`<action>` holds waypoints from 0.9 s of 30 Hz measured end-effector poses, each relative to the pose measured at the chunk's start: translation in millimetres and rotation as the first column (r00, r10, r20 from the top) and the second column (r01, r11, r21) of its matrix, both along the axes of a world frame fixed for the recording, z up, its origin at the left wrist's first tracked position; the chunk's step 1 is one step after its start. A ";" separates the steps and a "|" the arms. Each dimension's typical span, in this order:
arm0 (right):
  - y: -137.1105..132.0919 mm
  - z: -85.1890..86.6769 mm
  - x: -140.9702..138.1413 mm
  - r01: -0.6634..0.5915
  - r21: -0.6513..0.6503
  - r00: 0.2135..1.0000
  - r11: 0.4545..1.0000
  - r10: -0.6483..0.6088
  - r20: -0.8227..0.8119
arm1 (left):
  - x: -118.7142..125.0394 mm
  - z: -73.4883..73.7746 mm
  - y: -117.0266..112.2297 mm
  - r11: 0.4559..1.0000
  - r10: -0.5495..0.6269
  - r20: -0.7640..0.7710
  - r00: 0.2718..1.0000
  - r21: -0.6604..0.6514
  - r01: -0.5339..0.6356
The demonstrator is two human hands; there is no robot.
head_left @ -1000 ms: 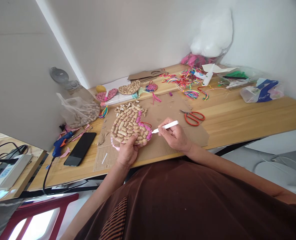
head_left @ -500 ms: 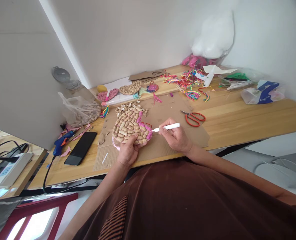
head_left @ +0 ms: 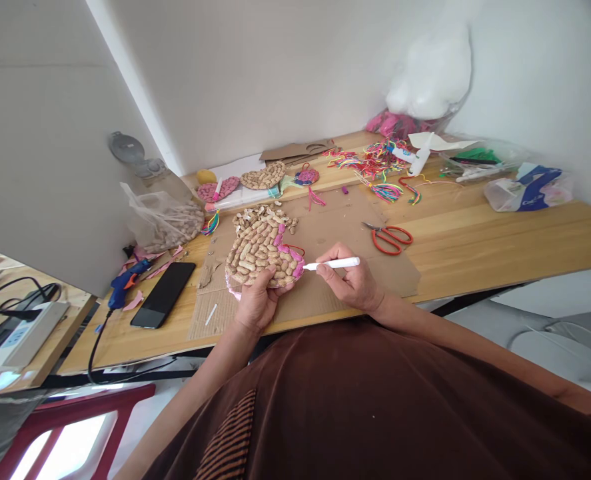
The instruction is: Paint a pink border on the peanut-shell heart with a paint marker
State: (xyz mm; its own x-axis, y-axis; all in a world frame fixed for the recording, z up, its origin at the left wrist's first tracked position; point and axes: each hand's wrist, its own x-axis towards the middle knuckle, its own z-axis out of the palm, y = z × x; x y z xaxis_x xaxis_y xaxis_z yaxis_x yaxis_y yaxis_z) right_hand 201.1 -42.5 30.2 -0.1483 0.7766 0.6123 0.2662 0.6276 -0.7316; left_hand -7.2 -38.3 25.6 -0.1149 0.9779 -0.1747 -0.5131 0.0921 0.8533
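Note:
A heart-shaped piece covered in peanuts (head_left: 255, 253) is held at its lower edge by my left hand (head_left: 260, 299), thumb on top. Peanuts along its right edge are coloured pink; the others keep their natural tan. My right hand (head_left: 348, 280) is closed around a white marker pen (head_left: 336, 263), whose tip meets the pink peanuts at the right edge. A red cord loop (head_left: 295, 249) shows beside the notch of the heart. Underneath lies a cardboard sheet (head_left: 335, 223), and loose peanut shells (head_left: 255, 215) lie just behind the heart.
Orange-handled scissors (head_left: 390, 239) lie right of my right hand. On the left are a black phone (head_left: 162, 295), a blue glue gun (head_left: 125, 283) and a bag of peanuts (head_left: 162, 220). Colourful threads (head_left: 375, 160) and finished peanut pieces (head_left: 264, 175) sit along the back.
The whole view has shifted slightly. The pen tip stays at the pink right edge, with only a small change in the pen's angle; the left hand keeps its hold.

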 end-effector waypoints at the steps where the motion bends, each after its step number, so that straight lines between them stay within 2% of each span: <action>1: 0.0 -0.1 -0.2 0.003 0.008 1.000 1.000 -0.003 0.012 | -0.1 0.2 0.1 1.000 -0.002 0.004 1.000 -0.001 0.002; 6: 1.1 0.2 -0.7 0.061 0.029 0.998 0.998 -0.062 0.023 | 0.1 0.9 0.2 1.000 0.008 0.018 1.000 -0.013 -0.007; 13: -1.8 3.3 -0.5 -0.024 0.031 1.000 0.999 0.024 0.003 | 0.0 1.5 0.5 0.999 0.012 0.039 0.999 -0.032 -0.010; 18: -0.5 1.5 -2.4 -0.034 0.118 0.999 0.992 0.030 0.035 | -1.1 2.1 1.5 1.000 0.004 0.047 0.999 -0.031 -0.002; 21: 0.0 0.9 -3.4 0.001 0.151 0.999 0.989 -0.009 0.050 | -0.5 1.9 1.2 0.999 0.008 0.041 0.999 -0.034 -0.006; 27: -4.1 6.3 -2.4 0.036 0.059 0.999 0.998 -0.039 0.037 | 5.1 -0.2 -2.2 0.999 0.027 -0.021 0.999 0.022 -0.027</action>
State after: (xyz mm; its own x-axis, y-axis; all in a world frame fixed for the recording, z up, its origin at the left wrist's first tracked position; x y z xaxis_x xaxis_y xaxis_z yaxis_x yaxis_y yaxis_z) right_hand 198.7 -46.6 36.4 -0.1437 0.7452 0.6512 0.3171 0.6580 -0.6830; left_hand -2.1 -40.5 25.5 -0.1446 0.9780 -0.1504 -0.4971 0.0597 0.8656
